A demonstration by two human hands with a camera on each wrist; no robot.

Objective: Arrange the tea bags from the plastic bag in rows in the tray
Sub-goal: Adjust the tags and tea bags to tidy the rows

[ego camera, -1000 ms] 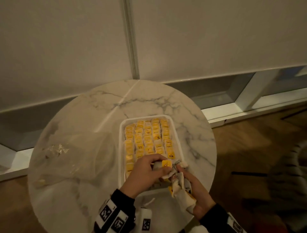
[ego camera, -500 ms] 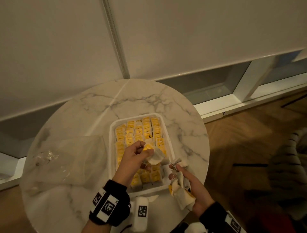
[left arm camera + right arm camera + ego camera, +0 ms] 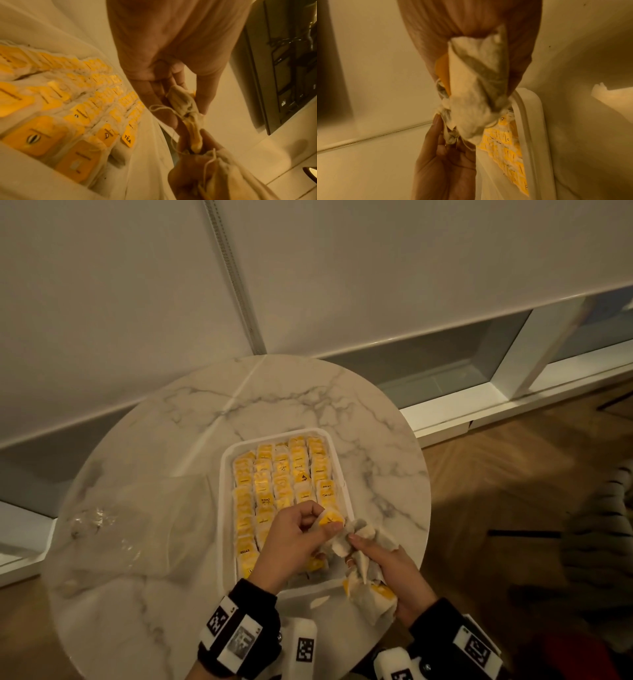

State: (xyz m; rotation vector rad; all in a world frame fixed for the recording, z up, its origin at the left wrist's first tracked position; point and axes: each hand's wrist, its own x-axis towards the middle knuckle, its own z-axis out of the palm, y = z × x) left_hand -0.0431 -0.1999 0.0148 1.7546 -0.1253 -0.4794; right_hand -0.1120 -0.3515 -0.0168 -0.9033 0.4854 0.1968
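Hands hide the tray's (image 3: pixel 224 508) near rows. Left hand (image 3: pixel 291 537) pinches one tea bag (image 3: pixel 329 520); right hand (image 3: pixel 388 568) clutches a bunch of tea bags (image 3: pixel 368 594), their count unclear.

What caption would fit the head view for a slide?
Left hand pinches one tea bag from the bunch in the right hand, above the tray.

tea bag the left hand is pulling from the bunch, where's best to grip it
By its free top corner, where the yellow tag lies, coming from the tray side. The left hand pinches there already. The tea bag's lower end sits in the bunch that the right hand grips.
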